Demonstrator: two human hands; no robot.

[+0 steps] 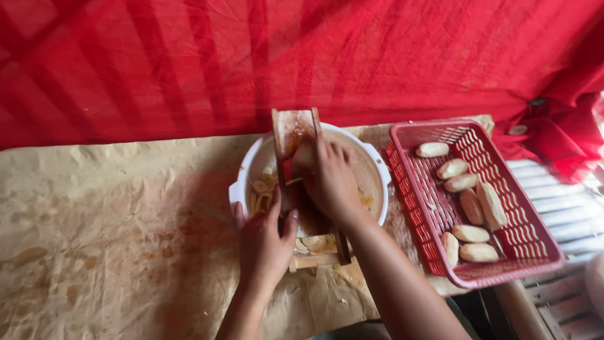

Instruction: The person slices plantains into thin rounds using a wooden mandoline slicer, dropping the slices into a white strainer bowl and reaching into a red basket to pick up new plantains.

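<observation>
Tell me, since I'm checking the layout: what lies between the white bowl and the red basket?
In the head view, only a narrow strip of stained brown paper shows between the white bowl and the red basket; nothing else sits there.

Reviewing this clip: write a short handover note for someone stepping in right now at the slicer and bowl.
Left hand steadies the near end of the wooden slicer board, which lies across the white colander bowl.
Right hand presses a peeled banana piece against the board.
Done: slices lie in the bowl, more at the board's near end.
Left: eight peeled bananas in the red basket, on the right.
</observation>
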